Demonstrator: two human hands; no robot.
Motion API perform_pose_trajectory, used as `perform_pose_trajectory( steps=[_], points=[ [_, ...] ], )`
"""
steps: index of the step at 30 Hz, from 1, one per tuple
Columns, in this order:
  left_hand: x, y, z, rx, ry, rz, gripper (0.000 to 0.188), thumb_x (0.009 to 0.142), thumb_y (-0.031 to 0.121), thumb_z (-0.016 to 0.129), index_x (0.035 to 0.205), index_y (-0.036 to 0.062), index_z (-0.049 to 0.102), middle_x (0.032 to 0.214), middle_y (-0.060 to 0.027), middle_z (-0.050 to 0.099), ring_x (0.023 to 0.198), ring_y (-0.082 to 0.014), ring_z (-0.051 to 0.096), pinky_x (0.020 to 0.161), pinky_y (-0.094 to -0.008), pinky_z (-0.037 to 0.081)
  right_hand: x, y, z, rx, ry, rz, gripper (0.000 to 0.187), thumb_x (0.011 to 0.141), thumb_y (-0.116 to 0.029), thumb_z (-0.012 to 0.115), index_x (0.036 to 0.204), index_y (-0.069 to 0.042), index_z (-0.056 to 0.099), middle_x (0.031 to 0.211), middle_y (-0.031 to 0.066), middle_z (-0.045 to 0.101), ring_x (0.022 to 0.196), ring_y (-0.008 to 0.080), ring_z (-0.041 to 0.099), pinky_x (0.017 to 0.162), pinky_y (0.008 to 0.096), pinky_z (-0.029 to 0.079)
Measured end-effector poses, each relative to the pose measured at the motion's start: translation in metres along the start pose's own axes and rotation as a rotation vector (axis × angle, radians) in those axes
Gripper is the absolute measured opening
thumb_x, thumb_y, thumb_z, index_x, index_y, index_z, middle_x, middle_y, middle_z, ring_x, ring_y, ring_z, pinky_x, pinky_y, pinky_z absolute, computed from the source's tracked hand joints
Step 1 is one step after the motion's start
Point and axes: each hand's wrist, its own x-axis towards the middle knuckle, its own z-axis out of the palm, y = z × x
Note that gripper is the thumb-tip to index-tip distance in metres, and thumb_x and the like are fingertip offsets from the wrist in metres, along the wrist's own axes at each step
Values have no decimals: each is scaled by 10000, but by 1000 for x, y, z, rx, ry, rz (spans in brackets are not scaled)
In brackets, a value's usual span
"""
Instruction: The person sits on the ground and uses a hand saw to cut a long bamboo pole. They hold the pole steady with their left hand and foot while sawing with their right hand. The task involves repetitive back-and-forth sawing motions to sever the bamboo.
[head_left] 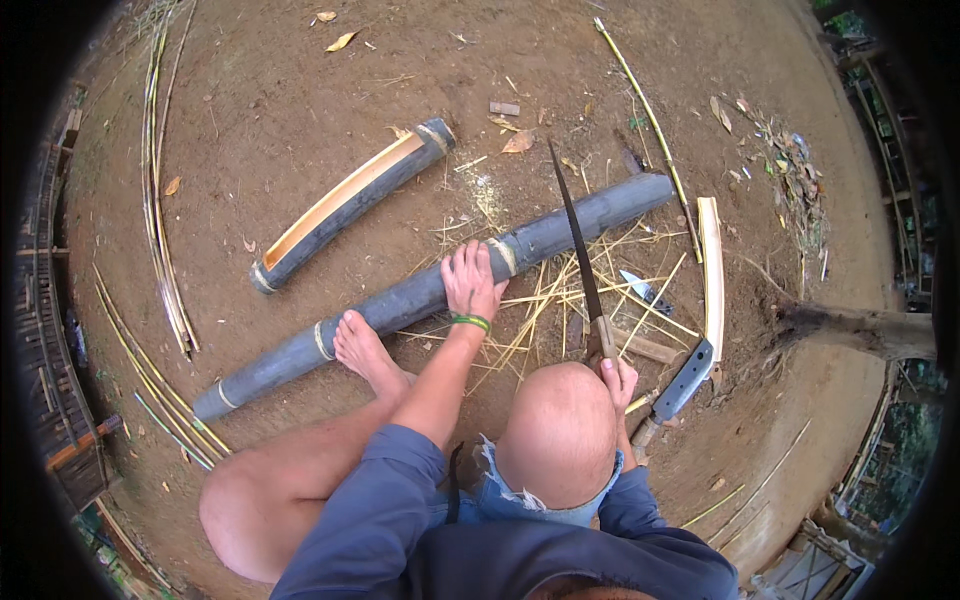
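A long, dark bamboo pole [400, 303] lies slantwise on the ground before me, with pale bands at its joints. My left hand [472, 283] presses down on it beside a joint, fingers curled over its far side. My bare foot [362, 345] rests against the same pole, left of that hand. In my right hand [620, 380], beside my raised knee, is the wooden handle of a handsaw [580, 245]. Its long, tapering blade points away from me and passes above the pole's right part; whether the teeth touch it I cannot tell.
Beyond the pole lies a bamboo section [350, 205] with a long opening. Thin strips [545, 297] are scattered beside a small knife [647, 290]. At right are a cleaver [685, 380], a split bamboo piece [711, 265] and a wooden post [870, 332]. Long canes [152, 190] lie left.
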Motion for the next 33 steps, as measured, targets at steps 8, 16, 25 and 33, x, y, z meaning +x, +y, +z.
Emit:
perform_pose_trajectory(
  steps=[8,16,25,33],
  points=[
    [21,-4,-13,34,-102,-28,886,583,360,928,1320,78,525,1240,-99,585,1180,-294,548,1079,-474,381,-3,33,-8,99,30,84,360,961,-274,617,692,-46,541,604,-33,480,566,79,408,524,288,292],
    [66,-26,-22,-44,-262,-28,883,543,477,916,1291,124,606,1229,-112,661,1124,-330,648,986,-449,514,27,16,-6,1,-70,59,341,970,-261,625,718,-34,583,577,-18,477,515,82,410,493,299,294],
    [77,-19,-31,-18,-387,-70,841,543,515,899,1225,110,618,1207,-145,684,1116,-345,666,967,-456,531,78,54,27,108,-190,83,388,970,-264,631,698,10,598,544,5,459,519,102,415,502,338,310],
    [78,-26,-30,84,-488,-119,872,549,428,887,1331,189,584,1238,-139,689,1145,-343,659,989,-456,523,72,55,44,-34,-158,34,421,960,-338,655,774,39,631,565,11,435,569,121,394,528,362,315]
  ],
)
